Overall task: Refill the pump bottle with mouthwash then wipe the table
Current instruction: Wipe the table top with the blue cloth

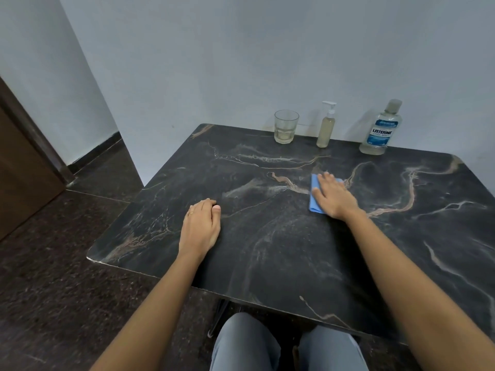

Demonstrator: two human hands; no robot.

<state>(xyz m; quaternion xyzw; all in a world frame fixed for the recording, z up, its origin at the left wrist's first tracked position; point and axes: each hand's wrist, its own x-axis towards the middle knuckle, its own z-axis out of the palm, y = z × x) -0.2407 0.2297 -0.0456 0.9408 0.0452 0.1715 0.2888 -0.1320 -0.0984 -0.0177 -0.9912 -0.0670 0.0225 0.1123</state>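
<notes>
The right hand (333,195) lies flat on the blue cloth (314,202), a little right of the frame's centre. Its fingers are straight and spread, pressing and not gripping, I think so that the cloth keeps full contact with the table (267,250) for wiping. The left hand (199,226), left of centre, rests on the dark top with fingers loosely bent and holds nothing, probably for support. At the upper right, along the far edge by the wall, stand the glass (285,127), the pump bottle (326,127) with pale liquid inside, and the mouthwash bottle (381,129), likely put aside to keep the surface free.
</notes>
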